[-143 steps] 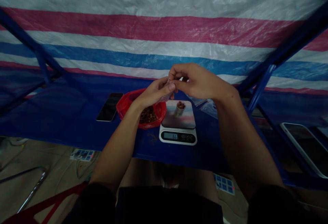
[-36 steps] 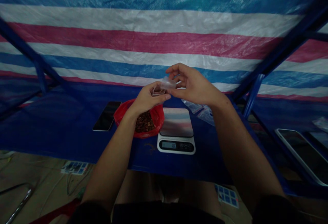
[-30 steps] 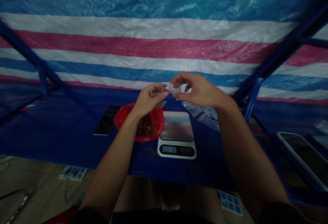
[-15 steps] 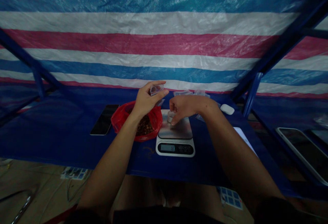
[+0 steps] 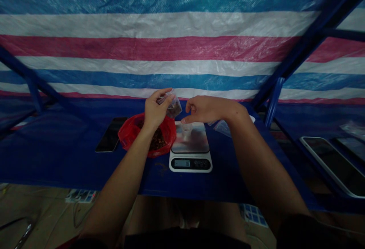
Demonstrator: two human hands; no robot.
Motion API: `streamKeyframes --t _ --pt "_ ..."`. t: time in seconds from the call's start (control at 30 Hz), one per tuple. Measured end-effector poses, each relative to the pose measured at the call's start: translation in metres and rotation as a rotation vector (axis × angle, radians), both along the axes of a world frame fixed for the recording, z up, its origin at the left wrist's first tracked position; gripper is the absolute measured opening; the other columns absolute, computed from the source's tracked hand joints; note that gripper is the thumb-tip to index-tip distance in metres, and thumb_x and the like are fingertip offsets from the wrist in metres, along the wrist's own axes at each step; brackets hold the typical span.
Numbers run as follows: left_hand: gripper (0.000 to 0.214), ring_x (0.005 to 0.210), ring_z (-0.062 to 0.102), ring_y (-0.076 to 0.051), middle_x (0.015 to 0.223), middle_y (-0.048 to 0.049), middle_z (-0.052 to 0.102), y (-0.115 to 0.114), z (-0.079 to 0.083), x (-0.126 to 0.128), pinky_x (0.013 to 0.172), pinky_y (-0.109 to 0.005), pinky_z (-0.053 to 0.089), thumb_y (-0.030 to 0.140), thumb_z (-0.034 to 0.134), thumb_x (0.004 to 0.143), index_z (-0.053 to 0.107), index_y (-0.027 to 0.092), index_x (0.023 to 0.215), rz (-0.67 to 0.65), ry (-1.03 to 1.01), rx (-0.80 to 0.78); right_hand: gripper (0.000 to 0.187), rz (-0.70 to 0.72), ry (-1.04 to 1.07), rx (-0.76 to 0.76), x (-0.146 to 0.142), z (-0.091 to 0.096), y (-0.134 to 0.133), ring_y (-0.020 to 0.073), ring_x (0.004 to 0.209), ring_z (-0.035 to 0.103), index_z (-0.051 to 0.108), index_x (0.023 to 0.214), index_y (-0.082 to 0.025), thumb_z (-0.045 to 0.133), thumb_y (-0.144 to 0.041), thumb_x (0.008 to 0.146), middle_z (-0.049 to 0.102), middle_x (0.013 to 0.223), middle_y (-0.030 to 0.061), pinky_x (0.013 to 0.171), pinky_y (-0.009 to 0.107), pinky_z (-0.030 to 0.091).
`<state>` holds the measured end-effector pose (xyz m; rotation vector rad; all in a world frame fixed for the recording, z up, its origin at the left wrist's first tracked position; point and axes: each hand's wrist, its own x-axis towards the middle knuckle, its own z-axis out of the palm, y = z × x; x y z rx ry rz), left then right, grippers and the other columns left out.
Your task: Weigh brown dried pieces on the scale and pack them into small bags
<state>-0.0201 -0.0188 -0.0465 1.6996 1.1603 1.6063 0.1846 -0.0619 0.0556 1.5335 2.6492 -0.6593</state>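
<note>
My left hand (image 5: 156, 108) pinches a small clear plastic bag (image 5: 174, 109) with some brown bits at its bottom. Below that hand sits a red plastic bag (image 5: 127, 135), open at the top and holding loose brown pieces (image 5: 158, 140), partly covered by my forearm. A small clear cup (image 5: 186, 130) stands on the metal plate of a white kitchen scale (image 5: 190, 165). Just above and behind the cup is my right hand (image 5: 203, 109), thumb and fingers apart with nothing between them.
On the blue table, a black phone (image 5: 111, 135) lies left of the red bag. Clear plastic bags (image 5: 222, 128) lie behind the scale, partly under my right arm. Another phone-like device (image 5: 333, 165) rests at far right. Blue metal posts (image 5: 275, 100) and a striped tarp (image 5: 171, 47) stand behind.
My right hand has let go of the cup and risen away from it, leaving it on the scale. The small bag in my left hand now hangs with its brown contents showing.
</note>
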Motion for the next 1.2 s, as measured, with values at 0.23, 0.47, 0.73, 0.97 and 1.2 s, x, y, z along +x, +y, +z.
streamKeyframes --t 0.23,0.47,0.73,0.97,1.2 --pt "0.039 0.107 0.076 -0.024 0.119 -0.0109 0.081 0.001 -0.009 0.007 0.1 -0.04 0.06 0.041 0.08 0.087 0.078 0.018 0.117 -0.1 -0.046 -0.028 0.031 -0.109 0.08 0.112 0.01 -0.001 0.005 0.0201 0.077 0.067 0.076 0.105 -0.017 0.069 -0.045 0.095 0.08 0.096 0.0087 0.067 0.031 0.043" --pt "0.031 0.104 0.076 -0.026 0.114 -0.0091 0.083 -0.01 -0.012 0.002 0.098 -0.04 0.058 0.038 0.081 0.087 0.082 0.021 0.114 -0.351 0.383 -0.055 0.032 -0.079 0.077 0.056 0.004 0.006 -0.005 0.0196 0.073 0.067 0.079 0.102 -0.018 0.071 -0.047 0.093 0.08 0.09 0.0073 0.063 0.031 0.042" --pt "0.015 0.091 0.073 -0.022 0.095 -0.0025 0.081 -0.01 -0.003 -0.007 0.088 -0.034 0.057 0.015 0.07 0.082 0.082 0.019 0.091 -0.266 0.4 0.002 0.017 0.141 0.135 0.08 -0.024 0.014 -0.032 0.0171 0.066 0.064 0.079 0.085 -0.02 0.065 -0.025 0.094 0.078 0.079 0.0042 0.063 0.031 0.042" --pt "0.025 0.097 0.075 -0.021 0.109 -0.0049 0.082 0.002 0.003 -0.032 0.089 -0.033 0.059 0.028 0.078 0.085 0.081 0.021 0.109 -0.388 0.291 -0.102 0.031 0.414 0.263 0.129 -0.075 -0.018 -0.044 0.0195 0.095 0.075 0.082 0.106 -0.015 0.055 -0.004 0.094 0.083 0.109 0.0084 0.082 0.03 0.053" --pt "0.028 0.096 0.071 -0.018 0.101 -0.0062 0.08 0.005 0.0 -0.034 0.095 -0.033 0.055 0.045 0.068 0.096 0.078 0.019 0.099 -0.192 0.188 -0.028 0.026 0.333 -0.066 0.164 -0.105 -0.052 -0.051 0.027 0.098 0.079 0.081 0.113 -0.009 0.063 -0.006 0.094 0.082 0.113 0.0196 0.076 0.032 0.055"
